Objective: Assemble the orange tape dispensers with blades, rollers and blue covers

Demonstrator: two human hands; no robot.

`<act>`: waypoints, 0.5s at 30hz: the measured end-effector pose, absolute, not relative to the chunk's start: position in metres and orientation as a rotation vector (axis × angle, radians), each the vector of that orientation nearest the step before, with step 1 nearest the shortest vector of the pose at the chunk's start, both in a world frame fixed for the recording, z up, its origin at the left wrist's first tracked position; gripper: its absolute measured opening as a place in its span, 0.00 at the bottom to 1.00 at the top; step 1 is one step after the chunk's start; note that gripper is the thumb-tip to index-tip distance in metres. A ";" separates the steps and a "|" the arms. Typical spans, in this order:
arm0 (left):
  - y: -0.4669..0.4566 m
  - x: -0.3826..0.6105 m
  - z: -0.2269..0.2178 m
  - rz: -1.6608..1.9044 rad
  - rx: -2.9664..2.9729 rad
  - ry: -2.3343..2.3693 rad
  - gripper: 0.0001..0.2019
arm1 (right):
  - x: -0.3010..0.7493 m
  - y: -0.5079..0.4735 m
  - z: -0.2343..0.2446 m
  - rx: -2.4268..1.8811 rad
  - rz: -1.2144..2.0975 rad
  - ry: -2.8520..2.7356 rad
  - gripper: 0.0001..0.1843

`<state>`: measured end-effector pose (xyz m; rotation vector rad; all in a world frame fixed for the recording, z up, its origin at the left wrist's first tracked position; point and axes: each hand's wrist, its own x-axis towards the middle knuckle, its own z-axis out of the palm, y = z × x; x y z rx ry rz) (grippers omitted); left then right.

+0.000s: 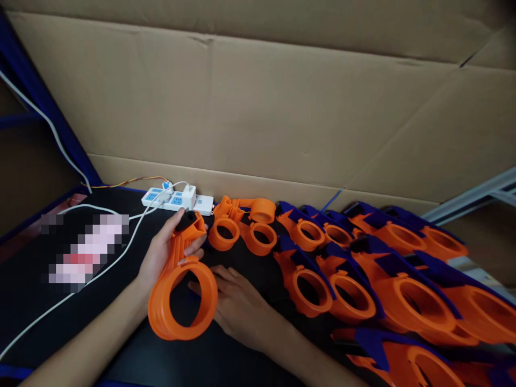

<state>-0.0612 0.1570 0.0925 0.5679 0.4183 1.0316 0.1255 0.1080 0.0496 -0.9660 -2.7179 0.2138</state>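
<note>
My left hand is closed round the handle of an orange plastic tape dispenser, held up with its large ring toward me. A black part shows at the handle's top end. Behind the ring is my right hand, low over the black table, its fingers bent and partly covered by the dispenser. One fingertip shows through the ring, beside a dim dark-blue patch; what it grips, if anything, cannot be made out. Beyond my hands lie several all-orange dispensers.
Rows of orange dispensers with blue plates fill the right side. A white power strip with plugs stands at the back, its white cable running across the black table. A cardboard wall closes off the back.
</note>
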 end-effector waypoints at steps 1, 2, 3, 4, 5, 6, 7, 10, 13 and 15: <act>0.157 -0.061 0.092 1.027 0.565 0.427 0.21 | 0.123 0.107 0.046 -0.974 0.163 -2.741 0.10; 0.157 -0.060 0.091 1.023 0.561 0.437 0.21 | 0.122 0.107 0.044 -0.986 0.129 -2.752 0.09; 0.157 -0.059 0.090 1.016 0.555 0.451 0.21 | 0.123 0.108 0.042 -0.997 0.122 -2.757 0.09; 0.157 -0.058 0.089 1.009 0.547 0.465 0.21 | 0.124 0.109 0.040 -1.009 0.153 -2.750 0.08; 0.157 -0.057 0.089 1.002 0.539 0.478 0.21 | 0.127 0.111 0.040 -1.020 0.230 -2.727 0.09; 0.157 -0.056 0.088 0.997 0.533 0.491 0.20 | 0.130 0.113 0.042 -1.038 0.347 -2.672 0.10; 0.157 -0.056 0.088 0.998 0.533 0.504 0.20 | 0.134 0.115 0.044 -1.065 0.494 -2.576 0.11; 0.156 -0.053 0.088 1.014 0.567 0.558 0.20 | 0.146 0.122 0.055 -1.178 0.975 -2.029 0.13; 0.152 -0.046 0.087 1.004 0.609 0.661 0.21 | 0.154 0.128 0.069 -1.215 1.209 -1.462 0.21; 0.146 -0.038 0.084 0.994 0.621 0.747 0.20 | 0.155 0.129 0.076 -1.189 1.198 -1.287 0.23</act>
